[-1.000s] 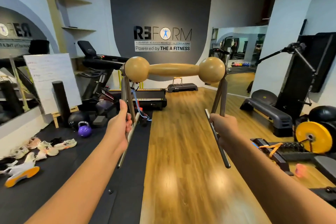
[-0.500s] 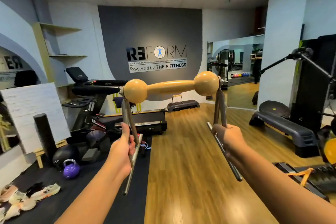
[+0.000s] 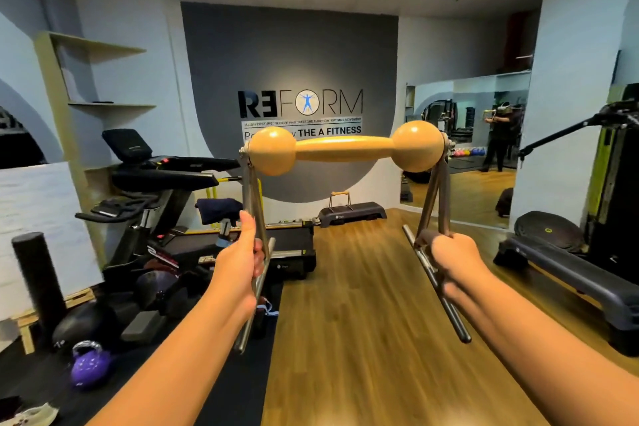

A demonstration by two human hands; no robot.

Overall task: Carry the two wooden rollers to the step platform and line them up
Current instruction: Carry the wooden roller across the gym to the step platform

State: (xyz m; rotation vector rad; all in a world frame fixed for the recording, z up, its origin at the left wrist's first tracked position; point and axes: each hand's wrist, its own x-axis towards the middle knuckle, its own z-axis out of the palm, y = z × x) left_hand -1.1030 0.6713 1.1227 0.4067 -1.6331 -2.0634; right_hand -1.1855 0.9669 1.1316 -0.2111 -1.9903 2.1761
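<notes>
Wooden roller (image 3: 344, 148): two ball ends, slim middle, metal handles

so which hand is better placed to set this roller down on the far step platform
Neither alone, marginally the right. Left hand and right hand each grip one metal handle of the wooden roller; the far step platform lies ahead, slightly right of centre.

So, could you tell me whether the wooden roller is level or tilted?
Roughly level: the wooden roller has both ball ends at nearly equal height.

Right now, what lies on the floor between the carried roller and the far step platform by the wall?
In the head view, only bare wooden floor runs from the wooden roller to the step platform.
</notes>
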